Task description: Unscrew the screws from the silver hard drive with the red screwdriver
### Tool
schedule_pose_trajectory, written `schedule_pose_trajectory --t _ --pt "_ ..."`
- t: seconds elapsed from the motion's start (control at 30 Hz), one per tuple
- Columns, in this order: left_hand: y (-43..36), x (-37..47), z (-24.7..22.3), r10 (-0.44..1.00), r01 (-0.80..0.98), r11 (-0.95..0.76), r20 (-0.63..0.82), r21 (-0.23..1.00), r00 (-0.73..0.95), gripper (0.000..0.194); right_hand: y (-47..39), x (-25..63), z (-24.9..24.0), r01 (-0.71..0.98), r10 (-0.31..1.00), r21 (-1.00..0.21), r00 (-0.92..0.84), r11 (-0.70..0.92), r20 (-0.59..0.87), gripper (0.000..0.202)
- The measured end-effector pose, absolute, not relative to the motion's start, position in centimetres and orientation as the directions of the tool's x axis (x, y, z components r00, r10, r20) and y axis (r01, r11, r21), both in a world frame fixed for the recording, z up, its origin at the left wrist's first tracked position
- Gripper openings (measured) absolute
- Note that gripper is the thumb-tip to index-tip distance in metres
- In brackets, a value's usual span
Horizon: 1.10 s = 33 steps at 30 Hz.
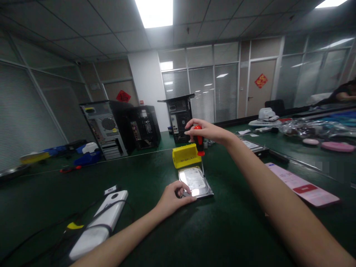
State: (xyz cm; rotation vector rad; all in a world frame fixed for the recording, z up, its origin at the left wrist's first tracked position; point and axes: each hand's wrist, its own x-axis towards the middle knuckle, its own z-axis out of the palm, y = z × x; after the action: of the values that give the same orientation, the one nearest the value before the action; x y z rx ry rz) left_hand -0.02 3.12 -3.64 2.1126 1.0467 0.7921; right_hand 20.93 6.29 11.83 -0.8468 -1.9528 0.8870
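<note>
A silver hard drive [194, 180] lies label side up on the green table in front of me. My left hand [175, 194] grips its near left edge, with thumb and fingers curled against the drive. Above the drive, my right hand [204, 130] closes its fingers round the red and black handle of a screwdriver [199, 142]. The screwdriver stands nearly upright, its shaft reaching down to the drive's right far edge. Just behind the drive sits an open yellow box [186, 155] with small things inside that I cannot make out.
A white power strip [100, 226] with black cable lies at the left. Computer cases [104, 129] stand at the back. A pink phone-like slab [303, 184] and another hard drive [251, 145] lie at the right. Plastic bags [303, 128] and a person [345, 92] are farther right.
</note>
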Motion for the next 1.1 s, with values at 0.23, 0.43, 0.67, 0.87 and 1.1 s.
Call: schedule_pose_trajectory --t 0.23,0.43,0.67,0.87,1.1 --pt "3.0 0.0 -3.5 0.831 0.432 -0.481 0.239 0.763 0.502 0.026 7.1 21.3 11.6 0.316 0.866 -0.827 -0.356 0.466 0.352 0.035" --pt "3.4 -0.1 -4.0 0.826 0.427 -0.493 0.254 0.758 0.502 0.028 6.5 21.6 12.1 0.638 0.891 -0.633 -0.216 0.438 0.400 0.040" --pt "3.1 0.0 -3.5 0.829 0.451 -0.494 0.245 0.743 0.504 0.027 4.9 21.3 13.1 0.747 0.911 -0.543 -0.210 0.383 0.354 0.050" --pt "3.1 0.0 -3.6 0.829 0.440 -0.486 0.239 0.755 0.506 0.027 5.2 21.7 12.9 0.628 0.886 -0.626 -0.296 0.462 0.357 0.048" --pt "3.1 0.0 -3.6 0.834 0.445 -0.481 0.238 0.755 0.497 0.028 5.0 21.1 12.9 0.470 0.896 -0.778 -0.357 0.417 0.265 0.035"
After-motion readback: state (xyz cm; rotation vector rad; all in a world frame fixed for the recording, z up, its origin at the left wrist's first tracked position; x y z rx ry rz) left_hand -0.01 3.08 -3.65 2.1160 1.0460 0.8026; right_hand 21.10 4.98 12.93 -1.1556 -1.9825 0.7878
